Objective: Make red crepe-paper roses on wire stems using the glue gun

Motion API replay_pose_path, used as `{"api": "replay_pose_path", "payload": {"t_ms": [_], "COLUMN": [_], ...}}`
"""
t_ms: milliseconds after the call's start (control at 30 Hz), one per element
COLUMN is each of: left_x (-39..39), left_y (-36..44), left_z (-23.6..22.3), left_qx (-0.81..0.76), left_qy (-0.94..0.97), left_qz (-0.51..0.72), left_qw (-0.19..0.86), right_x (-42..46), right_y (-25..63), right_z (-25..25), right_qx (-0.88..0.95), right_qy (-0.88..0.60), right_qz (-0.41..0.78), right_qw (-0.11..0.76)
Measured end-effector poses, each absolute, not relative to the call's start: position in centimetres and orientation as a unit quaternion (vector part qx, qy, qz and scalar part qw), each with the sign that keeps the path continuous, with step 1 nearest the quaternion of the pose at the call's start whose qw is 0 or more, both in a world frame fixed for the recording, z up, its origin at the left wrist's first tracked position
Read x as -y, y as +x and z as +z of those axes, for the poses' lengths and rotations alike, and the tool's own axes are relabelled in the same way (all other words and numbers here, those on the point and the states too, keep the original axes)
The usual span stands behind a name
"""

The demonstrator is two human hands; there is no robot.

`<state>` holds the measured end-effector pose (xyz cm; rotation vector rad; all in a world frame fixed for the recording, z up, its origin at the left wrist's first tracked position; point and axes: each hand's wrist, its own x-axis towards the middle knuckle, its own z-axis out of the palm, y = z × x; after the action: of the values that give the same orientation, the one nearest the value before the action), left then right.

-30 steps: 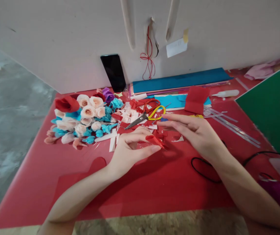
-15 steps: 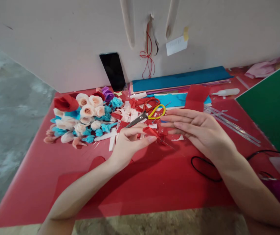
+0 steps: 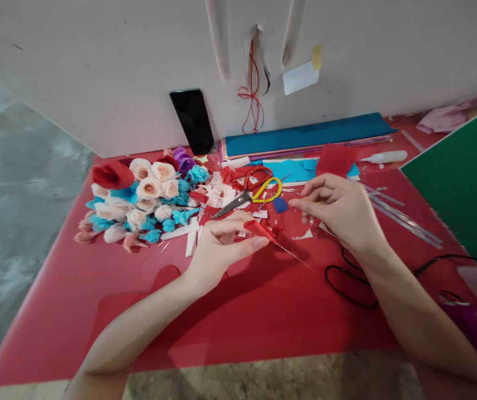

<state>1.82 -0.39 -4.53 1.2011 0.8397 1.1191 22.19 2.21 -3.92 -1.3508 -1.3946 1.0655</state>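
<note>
My left hand [image 3: 217, 247] pinches a small rolled red crepe-paper flower [image 3: 260, 229] between thumb and fingers. From its base a thin, straight wire-like strand [image 3: 296, 258] slants down to the right, its far end free above the table. Thumb and fingertips of my right hand [image 3: 334, 208] are drawn together to the right of the flower, apart from it; what they hold, if anything, I cannot make out. Close by its fingertips lies a small blue piece [image 3: 280, 205]. Scissors [image 3: 244, 197] with one red and one yellow handle rest on paper scraps behind my left hand.
Paper flowers [image 3: 150, 189] crowd the table's left. A phone [image 3: 192, 122] leans on the wall. Folded blue paper [image 3: 305, 133], a white tube [image 3: 383, 157] and clear sticks [image 3: 405, 214] lie behind. A black cord [image 3: 350, 300] and green board [image 3: 463, 183] are at right.
My right hand has drawn its stretched fingers together into a pinch, uncovering the blue piece. My left hand keeps the red flower nearly in place; more of its strand shows.
</note>
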Motion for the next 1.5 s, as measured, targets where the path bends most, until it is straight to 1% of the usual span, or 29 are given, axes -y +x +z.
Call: {"api": "replay_pose_path", "payload": {"t_ms": [167, 267, 467, 600, 933, 1233, 1500], "left_x": [0.3, 0.3, 0.3, 0.3, 0.5, 0.7, 0.7], "left_y": [2.0, 2.0, 1.9, 1.9, 1.8, 1.9, 1.8], "left_z": [-4.5, -4.5, -4.5, -4.5, -4.5, -4.4, -4.6], "left_qx": [-0.39, -0.396, -0.378, -0.367, -0.358, -0.354, -0.347], "left_qy": [0.501, 0.499, 0.506, 0.507, 0.514, 0.509, 0.513], "left_qz": [0.496, 0.498, 0.492, 0.491, 0.484, 0.487, 0.481], "left_qw": [0.593, 0.588, 0.599, 0.606, 0.612, 0.615, 0.621], "right_x": [-2.7, -2.4, -1.5, -1.3, -1.1, -1.5, -1.3], "right_y": [22.7, 22.6, 22.3, 22.1, 22.0, 22.0, 21.9], "right_z": [-5.4, -4.6, -2.4, -2.0, -2.5, -2.9, -2.8], "right_qx": [0.609, 0.609, 0.511, 0.472, 0.5, 0.543, 0.596], "right_qy": [-0.504, -0.476, -0.395, -0.363, -0.493, -0.488, -0.452], "right_qz": [0.494, 0.534, 0.666, 0.697, 0.549, 0.483, 0.456], "right_qw": [0.362, 0.342, 0.373, 0.401, 0.453, 0.484, 0.482]}}
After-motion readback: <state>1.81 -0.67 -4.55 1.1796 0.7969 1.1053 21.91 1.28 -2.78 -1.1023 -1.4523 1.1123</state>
